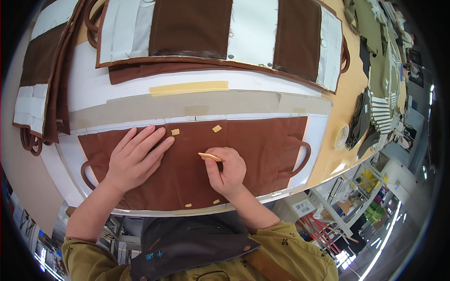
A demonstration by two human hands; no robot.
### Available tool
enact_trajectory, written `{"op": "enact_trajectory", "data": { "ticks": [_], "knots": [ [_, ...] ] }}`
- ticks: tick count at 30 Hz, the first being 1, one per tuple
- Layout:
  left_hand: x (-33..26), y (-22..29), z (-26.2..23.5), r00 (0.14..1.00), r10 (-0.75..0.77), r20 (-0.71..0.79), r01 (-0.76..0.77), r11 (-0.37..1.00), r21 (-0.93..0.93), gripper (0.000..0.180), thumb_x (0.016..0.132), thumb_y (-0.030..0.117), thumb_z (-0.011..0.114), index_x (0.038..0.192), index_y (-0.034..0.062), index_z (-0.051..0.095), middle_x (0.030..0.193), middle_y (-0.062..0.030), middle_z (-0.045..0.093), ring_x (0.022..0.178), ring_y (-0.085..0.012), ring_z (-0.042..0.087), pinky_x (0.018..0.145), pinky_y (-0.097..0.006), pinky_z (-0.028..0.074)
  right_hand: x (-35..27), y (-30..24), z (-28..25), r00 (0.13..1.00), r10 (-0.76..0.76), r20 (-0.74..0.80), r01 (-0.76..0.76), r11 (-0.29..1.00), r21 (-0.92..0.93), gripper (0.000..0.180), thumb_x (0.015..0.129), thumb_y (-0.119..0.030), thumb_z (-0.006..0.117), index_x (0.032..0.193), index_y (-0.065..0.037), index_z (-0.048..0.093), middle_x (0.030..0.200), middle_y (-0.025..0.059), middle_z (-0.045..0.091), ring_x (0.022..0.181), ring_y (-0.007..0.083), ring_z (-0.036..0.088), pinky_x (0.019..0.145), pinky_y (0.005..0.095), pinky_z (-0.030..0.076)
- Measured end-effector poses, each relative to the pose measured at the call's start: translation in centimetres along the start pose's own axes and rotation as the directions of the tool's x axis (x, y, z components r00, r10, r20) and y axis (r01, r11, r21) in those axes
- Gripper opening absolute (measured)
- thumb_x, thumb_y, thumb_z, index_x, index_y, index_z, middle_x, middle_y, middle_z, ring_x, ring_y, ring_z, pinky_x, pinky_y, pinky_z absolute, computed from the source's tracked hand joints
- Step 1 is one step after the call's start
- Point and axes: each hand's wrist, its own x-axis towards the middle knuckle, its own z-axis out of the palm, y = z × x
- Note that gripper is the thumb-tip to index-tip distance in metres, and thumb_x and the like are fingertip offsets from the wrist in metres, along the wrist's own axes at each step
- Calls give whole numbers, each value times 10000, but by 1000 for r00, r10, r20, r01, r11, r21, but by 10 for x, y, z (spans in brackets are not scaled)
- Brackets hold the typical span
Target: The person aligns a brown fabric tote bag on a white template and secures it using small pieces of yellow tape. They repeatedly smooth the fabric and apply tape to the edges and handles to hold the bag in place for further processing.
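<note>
A reddish-brown panel [262, 154] with a rounded handle [305, 157] at each end lies flat on a white board. My left hand [138, 159] rests on its upper left part, palm down with fingers stretched out. Over the middle of the panel, my right hand [227, 171] is closed around a small flat tan piece [209, 157], whose edge sticks out past thumb and fingers. Small yellowish tabs sit on the panel: one [175, 132] just right of my left fingertips, another [216, 128] farther right, and two by the near edge, including this tab [216, 202].
A grey strip [253, 103] runs along the board's far side, with yellow tape [187, 88] beyond. Brown-and-white panels [192, 28] lie at the back, more stacked panels [40, 70] at left. A tape roll [341, 136] and dark gloves [360, 114] lie right, beside piled cloth [382, 79].
</note>
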Motion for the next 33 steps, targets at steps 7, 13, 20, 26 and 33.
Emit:
{"op": "enact_trajectory", "data": {
  "ticks": [7, 13, 20, 26, 33],
  "knots": [
    [-2, -1, 4, 1000, 7, -6, -7, 1000, 12, 537, 801, 149, 695, 1332, 212, 649, 1396, 10, 581, 1324, -167, 526, 1163, -393, 357, -1, 2, 1, 1000, -26, -2, 26, 1000, -11, 90, 939, -51, 648, 999, -27, 585, 853, 91, 713, 708, 203, 661, 661, 300, 523],
    [-1, -1, 2, 1000, -2, -1, 2, 1000, 6, 497, 845, 166, 672, 1339, 218, 642, 1386, 22, 582, 1326, -157, 519, 1164, -390, 357, -1, 1, -1, 999, -19, 28, 20, 1000, -21, 74, 953, -32, 627, 1006, -9, 579, 868, 109, 708, 698, 166, 652, 639, 274, 522],
    [-6, -3, 4, 1000, 10, -23, -9, 1000, 20, 477, 881, 186, 654, 1356, 210, 620, 1424, 35, 549, 1327, -153, 506, 1160, -392, 358, -8, 5, 1, 999, 2, 52, -3, 1000, 4, 104, 989, -56, 593, 1033, 33, 560, 899, 137, 694, 694, 119, 643, 626, 230, 533],
    [-5, -4, 3, 1000, 17, -20, -16, 1000, 9, 456, 904, 202, 630, 1360, 194, 611, 1427, 26, 552, 1311, -154, 518, 1140, -383, 367, -11, 6, 1, 998, 11, 60, -11, 1000, -8, 126, 1005, -78, 573, 1036, 43, 550, 939, 145, 686, 717, 122, 648, 656, 231, 546],
    [-6, -5, 4, 1000, 23, -16, -23, 1000, -4, 460, 911, 208, 621, 1370, 185, 600, 1430, 20, 549, 1310, -156, 518, 1139, -383, 366, -13, 7, 0, 997, 24, 68, -23, 1000, -11, 137, 1008, -81, 568, 1050, 47, 544, 933, 142, 685, 736, 123, 650, 671, 231, 543]
  ]
}}
